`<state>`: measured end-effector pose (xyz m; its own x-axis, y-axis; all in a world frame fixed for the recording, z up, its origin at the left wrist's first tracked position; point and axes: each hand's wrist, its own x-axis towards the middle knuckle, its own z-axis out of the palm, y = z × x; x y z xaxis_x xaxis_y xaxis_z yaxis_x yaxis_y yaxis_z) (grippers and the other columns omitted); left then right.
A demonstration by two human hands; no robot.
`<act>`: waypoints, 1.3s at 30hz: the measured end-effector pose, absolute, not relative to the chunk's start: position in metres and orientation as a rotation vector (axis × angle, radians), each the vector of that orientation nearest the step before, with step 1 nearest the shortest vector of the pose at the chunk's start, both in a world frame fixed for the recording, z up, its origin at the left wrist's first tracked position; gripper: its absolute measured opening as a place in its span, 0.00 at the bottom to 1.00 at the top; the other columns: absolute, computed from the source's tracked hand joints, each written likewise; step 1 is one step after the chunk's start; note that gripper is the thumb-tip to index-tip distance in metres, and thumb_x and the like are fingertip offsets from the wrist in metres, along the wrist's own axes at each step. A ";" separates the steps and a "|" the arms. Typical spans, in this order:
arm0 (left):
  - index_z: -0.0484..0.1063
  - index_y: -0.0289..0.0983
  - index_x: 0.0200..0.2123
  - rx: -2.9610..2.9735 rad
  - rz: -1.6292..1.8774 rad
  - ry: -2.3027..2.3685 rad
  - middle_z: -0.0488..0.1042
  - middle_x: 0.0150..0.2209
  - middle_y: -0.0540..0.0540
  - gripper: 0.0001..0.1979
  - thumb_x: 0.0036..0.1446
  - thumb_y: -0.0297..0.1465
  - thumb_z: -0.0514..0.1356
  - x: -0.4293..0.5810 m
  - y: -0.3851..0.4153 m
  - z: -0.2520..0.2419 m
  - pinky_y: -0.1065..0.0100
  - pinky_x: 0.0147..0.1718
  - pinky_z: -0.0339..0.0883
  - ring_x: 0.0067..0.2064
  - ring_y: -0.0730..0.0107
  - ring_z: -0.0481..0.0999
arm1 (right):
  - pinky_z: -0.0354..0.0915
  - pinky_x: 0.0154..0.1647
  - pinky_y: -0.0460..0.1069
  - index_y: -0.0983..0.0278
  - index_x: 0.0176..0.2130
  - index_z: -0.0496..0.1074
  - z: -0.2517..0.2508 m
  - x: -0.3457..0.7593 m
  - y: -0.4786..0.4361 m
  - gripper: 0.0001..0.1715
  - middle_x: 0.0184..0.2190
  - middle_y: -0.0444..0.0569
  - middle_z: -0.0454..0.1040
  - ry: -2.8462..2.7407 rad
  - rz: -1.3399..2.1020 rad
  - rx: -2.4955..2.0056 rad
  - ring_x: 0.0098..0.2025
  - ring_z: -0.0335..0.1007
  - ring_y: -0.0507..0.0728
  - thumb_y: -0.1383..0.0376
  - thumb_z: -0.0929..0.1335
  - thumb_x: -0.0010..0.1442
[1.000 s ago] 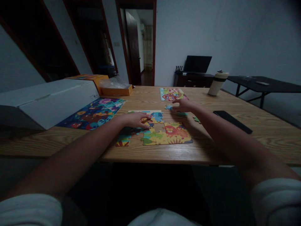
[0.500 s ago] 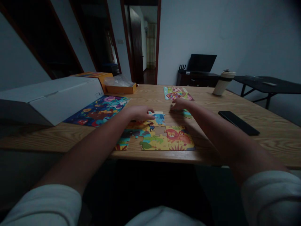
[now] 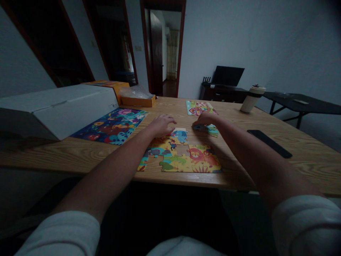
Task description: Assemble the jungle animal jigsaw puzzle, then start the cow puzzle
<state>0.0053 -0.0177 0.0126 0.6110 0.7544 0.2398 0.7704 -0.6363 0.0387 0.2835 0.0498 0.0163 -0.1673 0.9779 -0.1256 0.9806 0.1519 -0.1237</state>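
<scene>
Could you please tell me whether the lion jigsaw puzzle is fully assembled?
No, the wooden table shows through a gap in the lion jigsaw puzzle.

We note a pale greyish-white left sleeve (image 3: 64, 233) and matching right sleeve (image 3: 306, 224), both creased in soft folds where they end near the elbow. Left hand (image 3: 161, 127) and right hand (image 3: 206, 118) bare. We also log a pale, rounded top (image 3: 183, 248), bottom centre.
</scene>
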 end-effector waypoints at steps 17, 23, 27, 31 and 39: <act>0.75 0.38 0.52 -2.885 -0.248 -1.264 0.76 0.52 0.42 0.19 0.64 0.38 0.53 0.012 -0.027 0.009 0.63 0.52 0.63 0.53 0.60 0.73 | 0.67 0.48 0.51 0.65 0.60 0.70 -0.014 0.288 -0.023 0.34 0.52 0.56 0.77 2.700 -0.307 1.910 0.48 0.75 0.62 0.56 0.71 0.56; 0.75 0.40 0.52 -2.883 -0.238 -1.291 0.76 0.53 0.43 0.18 0.62 0.39 0.55 0.014 -0.029 0.009 0.63 0.52 0.63 0.54 0.59 0.72 | 0.66 0.49 0.56 0.68 0.61 0.67 -0.008 0.281 -0.039 0.49 0.53 0.64 0.75 2.514 -0.241 2.179 0.51 0.73 0.68 0.38 0.68 0.54; 0.75 0.40 0.52 -2.901 -0.226 -1.271 0.76 0.52 0.43 0.19 0.62 0.39 0.55 0.016 -0.033 0.010 0.63 0.51 0.63 0.53 0.59 0.73 | 0.67 0.40 0.53 0.65 0.55 0.74 0.004 0.266 -0.057 0.44 0.46 0.60 0.78 2.537 -0.440 2.056 0.43 0.75 0.65 0.36 0.66 0.54; 0.74 0.40 0.53 -2.951 -0.219 -1.207 0.76 0.52 0.43 0.19 0.63 0.39 0.55 0.016 -0.035 0.011 0.63 0.52 0.62 0.53 0.59 0.72 | 0.63 0.33 0.48 0.60 0.56 0.74 0.011 0.266 -0.066 0.31 0.39 0.53 0.79 2.705 -0.598 1.680 0.33 0.73 0.56 0.47 0.69 0.59; 0.76 0.41 0.52 -3.119 -0.170 -0.974 0.77 0.51 0.44 0.17 0.63 0.38 0.57 0.021 -0.039 0.013 0.66 0.51 0.63 0.51 0.62 0.74 | 0.59 0.29 0.47 0.58 0.57 0.74 0.009 0.273 -0.063 0.26 0.34 0.48 0.80 2.787 -0.556 1.452 0.27 0.68 0.52 0.54 0.68 0.62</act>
<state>0.0212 -0.0391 0.0128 0.8182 0.5718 0.0598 0.5583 -0.8150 0.1548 0.2730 -0.0633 0.0086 -0.5849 0.8029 -0.1147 0.7854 0.5255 -0.3272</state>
